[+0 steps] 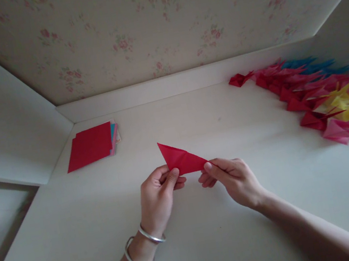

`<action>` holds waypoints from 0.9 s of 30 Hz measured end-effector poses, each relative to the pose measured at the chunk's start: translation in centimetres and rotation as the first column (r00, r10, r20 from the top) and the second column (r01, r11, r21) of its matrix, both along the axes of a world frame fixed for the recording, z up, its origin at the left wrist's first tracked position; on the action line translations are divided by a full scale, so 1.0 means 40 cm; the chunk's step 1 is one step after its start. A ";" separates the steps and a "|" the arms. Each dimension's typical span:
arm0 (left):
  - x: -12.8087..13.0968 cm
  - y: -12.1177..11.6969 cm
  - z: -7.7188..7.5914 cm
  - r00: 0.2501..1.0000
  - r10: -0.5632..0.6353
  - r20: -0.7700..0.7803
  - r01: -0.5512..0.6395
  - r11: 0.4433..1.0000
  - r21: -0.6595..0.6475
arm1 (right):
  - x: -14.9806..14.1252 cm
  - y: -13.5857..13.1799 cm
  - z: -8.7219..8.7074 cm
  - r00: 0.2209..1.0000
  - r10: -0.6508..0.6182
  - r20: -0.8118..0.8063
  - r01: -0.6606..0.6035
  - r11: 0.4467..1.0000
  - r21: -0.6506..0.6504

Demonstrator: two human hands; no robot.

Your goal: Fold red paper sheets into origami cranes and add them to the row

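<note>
A red sheet of origami paper (182, 158), folded into a pointed shape with a crease across it, is held up between both hands over the white desk. My left hand (159, 196) pinches its lower left part, thumb on the near face and fingers behind. At the right corner, my right hand (233, 178) grips the paper between thumb and index finger, its other fingers curled below. One sharp tip of the paper points up and to the left. Two silver bangles (137, 254) circle my left wrist.
A stack of square papers (91, 145), red on top with blue and pink beneath, lies at the back left. Many folded paper cranes (309, 88) in red, pink, yellow and blue crowd the right side. Behind the white desk (62, 244) stands a flowered wall (143, 28).
</note>
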State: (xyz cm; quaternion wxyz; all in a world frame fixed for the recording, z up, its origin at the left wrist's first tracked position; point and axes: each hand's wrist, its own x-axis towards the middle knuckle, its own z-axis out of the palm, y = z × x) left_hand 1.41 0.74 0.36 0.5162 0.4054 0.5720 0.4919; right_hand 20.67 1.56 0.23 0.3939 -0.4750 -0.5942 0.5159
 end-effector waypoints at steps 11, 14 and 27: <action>-0.008 0.002 0.009 0.966 -0.256 0.042 0.256 0.967 0.004 | 0.016 0.014 -0.007 0.966 -0.033 -0.255 0.033 0.999 -0.006; 0.002 -0.004 0.004 0.940 -0.342 -0.004 0.341 0.940 -0.027 | 0.013 0.017 -0.006 0.940 0.046 -0.337 -0.084 0.992 -0.098; 0.018 -0.034 -0.021 0.666 0.078 -0.742 0.341 0.853 0.395 | -0.029 -0.005 -0.015 0.995 -0.075 0.067 0.075 0.997 -0.006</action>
